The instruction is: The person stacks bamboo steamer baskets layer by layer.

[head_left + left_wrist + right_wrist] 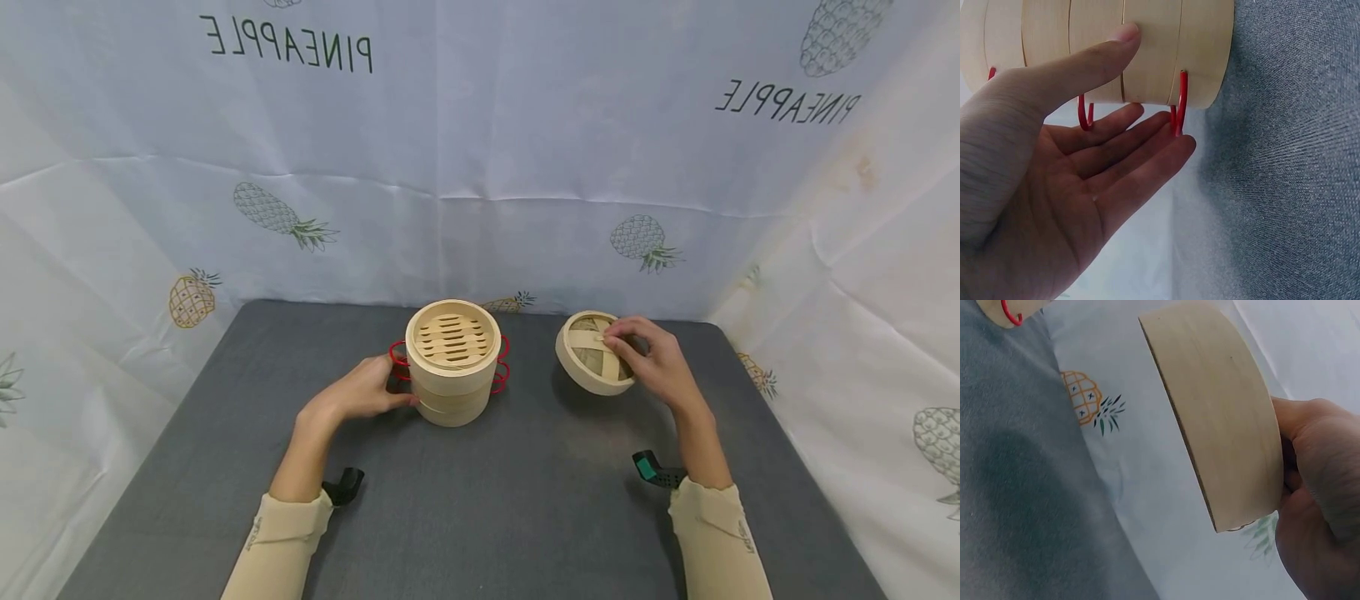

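Note:
A round bamboo steamer (453, 400) stands stacked on the table, its slatted top tier uncovered. Red loop handles (1182, 94) stick out from its sides. My left hand (358, 392) is at the stack's left side. In the left wrist view, the thumb lies along the bamboo wall while the loosely extended fingers reach past the red loops; whether they touch a loop is hard to tell. To the right, my right hand (654, 360) pinches the strap on top of the woven steamer lid (597, 381), holding it tilted above the table. The lid's side wall (1216, 419) hides the fingertips in the right wrist view.
The dark grey table (480, 517) extends in front of the steamer. A pale curtain (480, 150) with pineapple prints hangs right behind the table's back edge. Black wrist mounts (345, 486) sit on both forearms.

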A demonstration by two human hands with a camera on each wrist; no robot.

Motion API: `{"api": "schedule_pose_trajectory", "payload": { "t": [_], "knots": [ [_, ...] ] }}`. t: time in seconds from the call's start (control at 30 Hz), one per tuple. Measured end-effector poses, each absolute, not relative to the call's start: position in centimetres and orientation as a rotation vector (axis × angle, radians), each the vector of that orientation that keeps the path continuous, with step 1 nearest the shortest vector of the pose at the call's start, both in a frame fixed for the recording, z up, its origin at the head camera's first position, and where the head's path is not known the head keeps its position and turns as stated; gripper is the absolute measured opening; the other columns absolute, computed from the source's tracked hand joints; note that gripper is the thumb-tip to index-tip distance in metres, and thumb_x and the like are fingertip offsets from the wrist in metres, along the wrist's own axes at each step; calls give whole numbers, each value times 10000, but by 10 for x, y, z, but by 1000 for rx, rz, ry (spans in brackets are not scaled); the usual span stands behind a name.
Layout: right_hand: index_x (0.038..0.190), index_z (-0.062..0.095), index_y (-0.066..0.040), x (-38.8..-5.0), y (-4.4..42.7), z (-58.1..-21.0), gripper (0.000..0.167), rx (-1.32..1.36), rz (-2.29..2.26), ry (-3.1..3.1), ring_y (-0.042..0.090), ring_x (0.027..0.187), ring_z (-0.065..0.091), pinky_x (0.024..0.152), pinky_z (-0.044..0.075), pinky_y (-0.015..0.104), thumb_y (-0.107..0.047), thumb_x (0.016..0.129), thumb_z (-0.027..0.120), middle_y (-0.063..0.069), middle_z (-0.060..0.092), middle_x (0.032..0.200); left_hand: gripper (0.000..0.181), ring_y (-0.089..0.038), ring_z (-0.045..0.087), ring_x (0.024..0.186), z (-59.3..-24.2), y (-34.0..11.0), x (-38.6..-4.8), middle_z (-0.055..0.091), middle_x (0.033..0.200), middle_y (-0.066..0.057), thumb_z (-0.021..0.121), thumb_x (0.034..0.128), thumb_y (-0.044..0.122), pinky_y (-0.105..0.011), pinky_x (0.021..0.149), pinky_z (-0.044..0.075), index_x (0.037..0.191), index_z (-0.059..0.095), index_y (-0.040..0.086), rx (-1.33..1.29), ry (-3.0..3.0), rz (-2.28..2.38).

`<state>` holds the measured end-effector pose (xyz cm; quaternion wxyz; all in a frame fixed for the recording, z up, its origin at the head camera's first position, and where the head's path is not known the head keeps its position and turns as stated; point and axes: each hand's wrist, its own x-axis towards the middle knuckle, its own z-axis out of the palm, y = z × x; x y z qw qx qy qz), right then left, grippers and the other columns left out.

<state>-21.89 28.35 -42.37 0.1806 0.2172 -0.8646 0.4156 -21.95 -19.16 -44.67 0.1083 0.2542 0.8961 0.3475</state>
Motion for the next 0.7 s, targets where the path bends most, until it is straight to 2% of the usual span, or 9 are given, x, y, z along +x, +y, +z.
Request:
{"api": "schedule_pose_trajectory", "payload": {
  "t": [0.7],
  "knots": [
    [1076,786,-15,-224,258,-398,127,663,1151,-2357,-102,1120,609,969,481,25,59,1000,716,164,760,1143,529,-342,755,1171,-446,-191,-218,772,1258,-188,871,935,191,-482,965,622,1358,647,-34,730,2641,1023]
  ]
}}
